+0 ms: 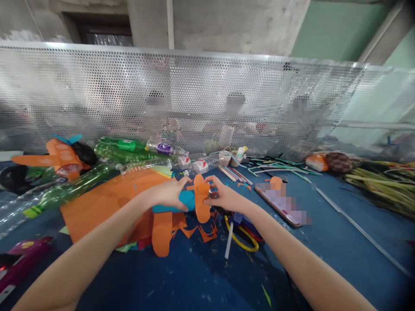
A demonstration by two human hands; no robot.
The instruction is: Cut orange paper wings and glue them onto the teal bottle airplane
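Both hands are on a toy airplane, its body wrapped in blue paper [187, 200]. My left hand [170, 193] is wrapped round this body from behind and above. At the right end sits an orange propeller [202, 209] with rounded blades, roughly upright. The fingers of my right hand [221, 196] close on the nose beside the propeller; a small reddish-brown part shows between them. An orange wing [162, 237] points down from the body toward me. Under the plane lie large orange sheets [97, 209] and cut orange scraps [207, 232].
Green bottles [78, 183], clear bottles [207, 163] and another orange paper plane [61, 157] lie at the back left. A purple tool [24, 259] is at front left. On the right are a phone [279, 205], yellow-handled scissors [241, 239] and a glue stick [228, 242]. Perforated metal screen [201, 86] stands behind.
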